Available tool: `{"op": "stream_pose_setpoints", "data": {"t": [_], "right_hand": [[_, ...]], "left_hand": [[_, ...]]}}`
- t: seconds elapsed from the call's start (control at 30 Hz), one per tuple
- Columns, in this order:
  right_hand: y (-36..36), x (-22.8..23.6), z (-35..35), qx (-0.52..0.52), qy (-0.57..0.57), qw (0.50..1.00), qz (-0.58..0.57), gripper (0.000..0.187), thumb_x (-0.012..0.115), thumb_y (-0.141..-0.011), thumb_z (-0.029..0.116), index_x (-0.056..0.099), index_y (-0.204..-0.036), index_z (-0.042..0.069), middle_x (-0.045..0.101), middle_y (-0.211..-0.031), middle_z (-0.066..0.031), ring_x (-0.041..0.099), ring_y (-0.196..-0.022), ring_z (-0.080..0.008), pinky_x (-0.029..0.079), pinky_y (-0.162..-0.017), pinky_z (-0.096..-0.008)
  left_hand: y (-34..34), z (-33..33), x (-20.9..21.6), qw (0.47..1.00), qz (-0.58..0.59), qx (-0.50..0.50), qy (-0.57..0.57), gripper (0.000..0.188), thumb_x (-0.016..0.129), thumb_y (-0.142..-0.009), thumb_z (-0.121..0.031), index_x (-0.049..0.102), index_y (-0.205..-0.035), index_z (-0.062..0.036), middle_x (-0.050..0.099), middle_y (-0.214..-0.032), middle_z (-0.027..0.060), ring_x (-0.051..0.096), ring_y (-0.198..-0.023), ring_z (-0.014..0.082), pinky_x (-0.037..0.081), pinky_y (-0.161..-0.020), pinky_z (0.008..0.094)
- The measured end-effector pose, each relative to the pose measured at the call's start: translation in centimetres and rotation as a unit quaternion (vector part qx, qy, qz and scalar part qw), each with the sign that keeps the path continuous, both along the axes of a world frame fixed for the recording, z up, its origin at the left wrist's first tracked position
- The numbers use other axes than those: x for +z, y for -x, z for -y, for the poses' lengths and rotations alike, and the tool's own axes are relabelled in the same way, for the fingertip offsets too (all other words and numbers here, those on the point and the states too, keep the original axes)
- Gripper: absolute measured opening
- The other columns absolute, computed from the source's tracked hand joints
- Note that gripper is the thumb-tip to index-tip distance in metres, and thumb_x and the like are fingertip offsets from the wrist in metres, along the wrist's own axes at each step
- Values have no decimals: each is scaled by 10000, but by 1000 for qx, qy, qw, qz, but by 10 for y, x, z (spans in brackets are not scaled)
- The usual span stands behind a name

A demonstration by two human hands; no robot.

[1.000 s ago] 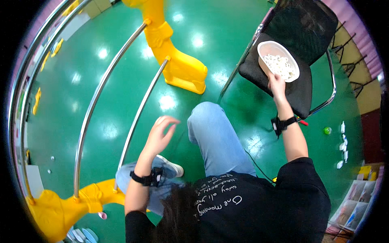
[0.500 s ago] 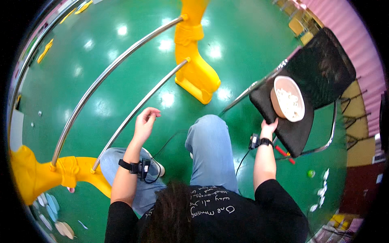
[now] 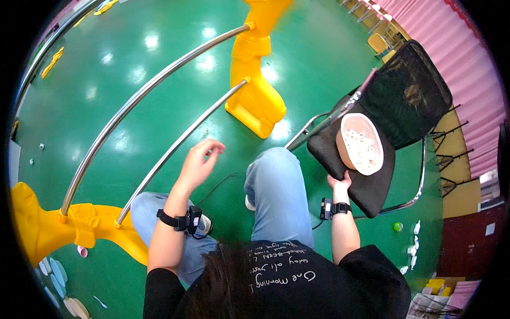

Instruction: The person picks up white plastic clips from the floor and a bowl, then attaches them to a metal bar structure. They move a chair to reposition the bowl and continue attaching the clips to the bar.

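My right hand grips the front edge of the seat of a black folding chair with metal legs. On that seat stands a pale pink oval basin with many small white pieces in it, too small to name. My left hand hangs in the air over the green floor, fingers loosely bent with the thumb apart, holding nothing. Nearest to it is the lower metal bar of a yellow climbing frame. A black strapped device sits on each wrist.
The frame's other yellow leg stands at my left. A pink cup and pale blue, flat pieces lie near it. At the right are a green ball, white items and a pink curtain.
The chair, the basin and my right hand appear further left and nearer; the background has also shifted left. My left hand sits slightly further right, still empty.
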State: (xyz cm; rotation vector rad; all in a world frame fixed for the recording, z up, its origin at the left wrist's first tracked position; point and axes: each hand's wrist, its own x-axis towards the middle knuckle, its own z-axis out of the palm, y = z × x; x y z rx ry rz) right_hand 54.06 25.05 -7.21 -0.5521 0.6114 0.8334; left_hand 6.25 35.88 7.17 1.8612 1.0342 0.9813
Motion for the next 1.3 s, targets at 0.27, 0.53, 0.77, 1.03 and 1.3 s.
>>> {"op": "stream_pose_setpoints", "data": {"t": [0.27,0.53,0.77,1.03,1.3], "right_hand": [[47,19,3,162,16,985,-62,504,484,-859,413,493,-1194,37,530,-1208,-133,492,-1126,-306,385,-961,-440],[104,151,-12,584,12,752,306,318,486,-893,270,532,-1024,-16,589,-1085,-200,588,-992,-316,496,-780,-354],[-29,149,-22,233,337,220,885,332,656,-757,167,571,-1021,-15,633,-894,-183,606,-835,-280,471,-769,-344],[-48,125,-47,385,428,193,794,355,663,-717,193,609,-960,-61,653,-832,-175,631,-747,-242,482,-690,-332],[-14,154,-31,295,483,146,811,226,663,-717,195,664,-826,-2,657,-773,-163,649,-728,-265,495,-677,-347]], "left_hand": [[14,-3,0,999,37,20,30,133,482,-876,-74,594,-932,-26,608,-823,31,566,-799,101,423,-680,232],[42,-11,-17,986,93,116,69,127,480,-871,-63,593,-918,-28,598,-808,16,554,-762,77,418,-659,209],[22,-18,-23,994,55,88,14,145,488,-809,-61,596,-903,-36,611,-809,57,572,-750,138,473,-694,289],[29,-5,4,985,-15,126,-114,117,499,-783,-83,578,-863,-52,592,-781,102,581,-774,257,467,-694,356],[28,0,4,984,-43,118,-125,98,502,-787,-79,579,-845,-61,604,-795,105,585,-770,278,467,-681,371]]}}
